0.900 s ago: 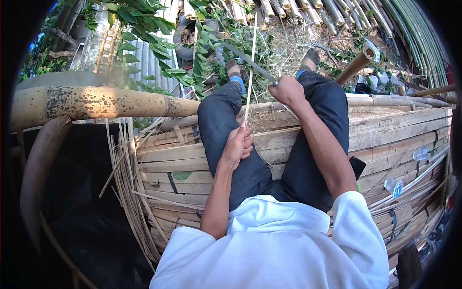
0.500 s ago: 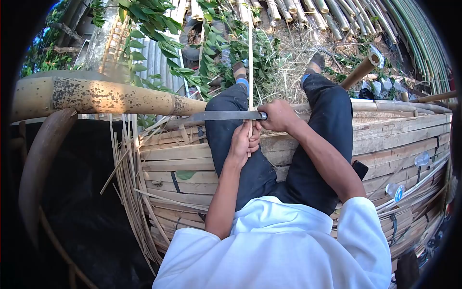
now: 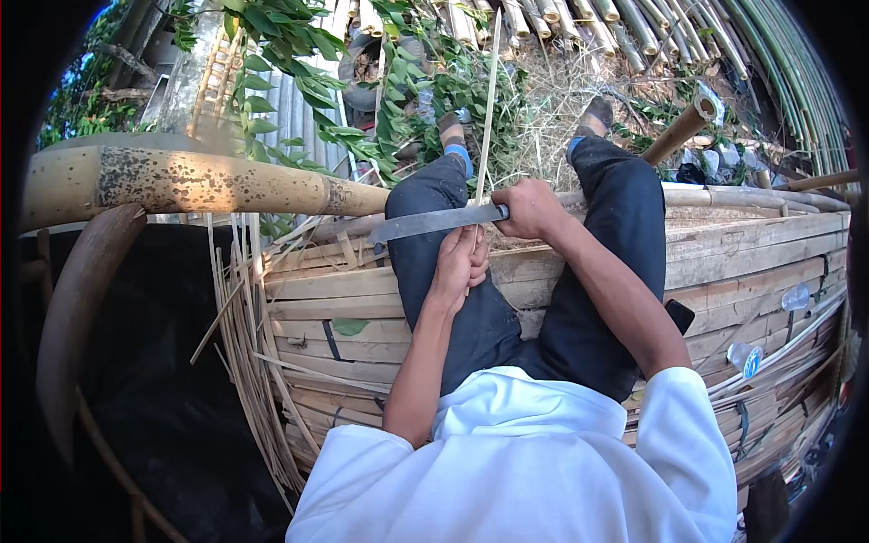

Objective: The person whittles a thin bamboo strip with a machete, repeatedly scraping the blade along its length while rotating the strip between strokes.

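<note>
My left hand is closed around the lower end of a thin bamboo strip, which points away from me between my knees. In my right hand is the handle of a machete. Its long grey blade lies across the strip just beyond my left fist, with the tip toward the left over my knee. The strip's contact with the edge is too small to make out. Part of the handle is hidden inside my right fist.
I sit on a stack of split bamboo slats. A thick bamboo pole runs across on the left. Thin strips hang beside it. A phone and plastic cups lie at right. Bamboo poles are piled ahead.
The machete has tilted, its tip dropping nearer to me and its handle shifting slightly right. The far end of the bamboo strip has swung to the right. My left hand has barely moved.
</note>
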Demonstrator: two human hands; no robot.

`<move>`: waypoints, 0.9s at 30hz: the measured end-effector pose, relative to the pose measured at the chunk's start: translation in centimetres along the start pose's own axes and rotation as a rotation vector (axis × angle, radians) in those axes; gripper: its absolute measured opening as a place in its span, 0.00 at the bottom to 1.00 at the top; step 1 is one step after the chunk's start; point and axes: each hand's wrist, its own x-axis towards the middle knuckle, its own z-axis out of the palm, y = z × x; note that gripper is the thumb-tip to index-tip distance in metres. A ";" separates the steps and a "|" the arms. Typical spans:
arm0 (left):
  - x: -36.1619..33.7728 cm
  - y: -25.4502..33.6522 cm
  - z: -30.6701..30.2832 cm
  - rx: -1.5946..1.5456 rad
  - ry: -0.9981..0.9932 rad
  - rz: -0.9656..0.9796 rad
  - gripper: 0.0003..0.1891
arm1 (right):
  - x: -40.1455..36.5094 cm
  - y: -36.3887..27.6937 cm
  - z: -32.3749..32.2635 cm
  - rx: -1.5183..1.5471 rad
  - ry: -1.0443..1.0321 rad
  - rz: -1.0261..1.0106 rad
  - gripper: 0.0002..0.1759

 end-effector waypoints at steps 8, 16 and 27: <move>-0.3 0.2 0.3 0.074 0.018 0.024 0.15 | 0.2 1.4 -0.2 0.002 0.061 0.177 0.11; -0.6 -0.3 0.6 0.131 0.051 0.042 0.15 | 0.0 0.7 0.0 -0.030 -0.004 -0.033 0.12; -0.7 -0.5 0.2 0.095 -0.010 0.040 0.16 | 0.3 1.7 -0.1 -0.001 0.128 -0.028 0.09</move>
